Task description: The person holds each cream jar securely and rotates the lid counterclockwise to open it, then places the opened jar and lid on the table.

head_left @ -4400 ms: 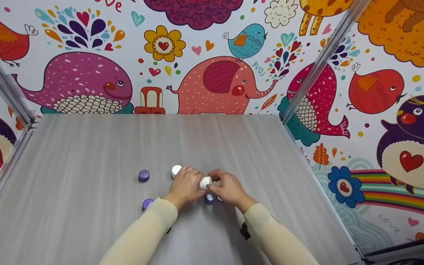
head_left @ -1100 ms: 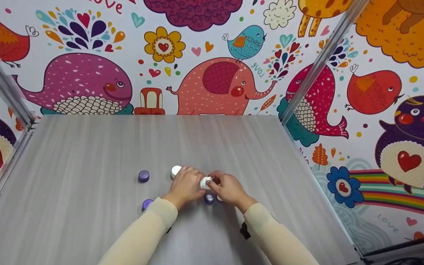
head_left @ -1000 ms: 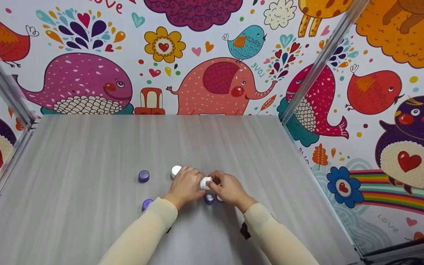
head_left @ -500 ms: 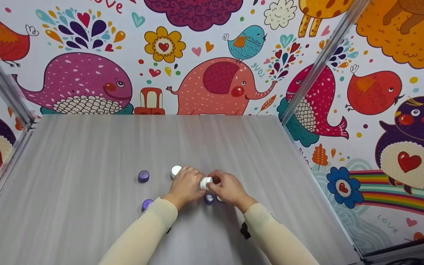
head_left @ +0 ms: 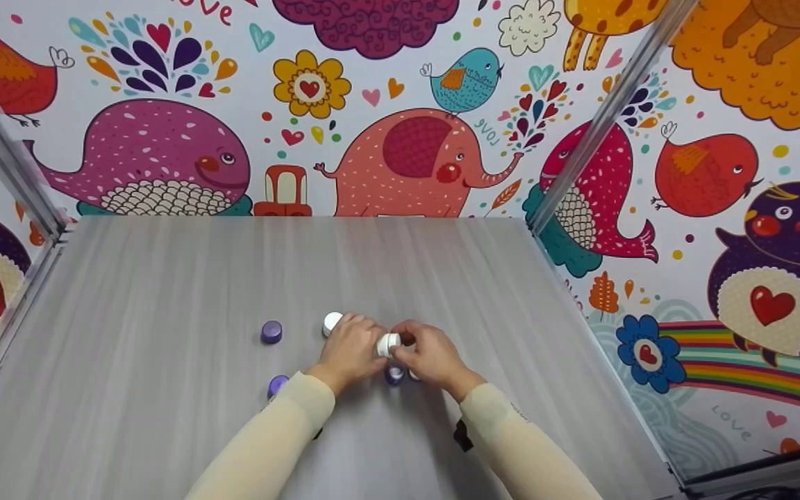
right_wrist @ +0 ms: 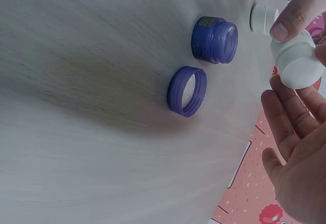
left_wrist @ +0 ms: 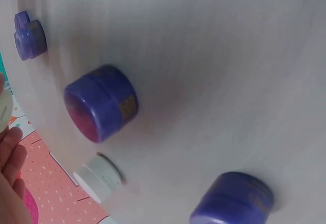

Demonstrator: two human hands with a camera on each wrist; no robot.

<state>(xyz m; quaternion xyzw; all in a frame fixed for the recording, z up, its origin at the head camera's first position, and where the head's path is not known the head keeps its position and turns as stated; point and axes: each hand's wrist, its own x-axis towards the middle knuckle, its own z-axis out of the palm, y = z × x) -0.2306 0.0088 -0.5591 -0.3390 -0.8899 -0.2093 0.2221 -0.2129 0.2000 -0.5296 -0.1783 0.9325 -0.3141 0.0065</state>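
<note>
A small white jar is held up between both hands over the grey table. My left hand grips its body, with the thumb on the jar's side in the right wrist view. My right hand pinches the lid end between thumb and fingertips, its other fingers spread below. Under the hands stands an uncovered purple jar. Beside that lies a purple screw lid with a pale lining, mostly hidden by my right hand in the head view.
Left of the hands stand two purple lidded jars, one farther back and one nearer, partly behind the left sleeve. Another white jar stands just beyond my left hand. Printed wall panels close off the table's back and sides.
My right fingers have shifted slightly around the white jar's lid end, baring more of it than a second ago. The left hand and the jars on the table have stayed put.
</note>
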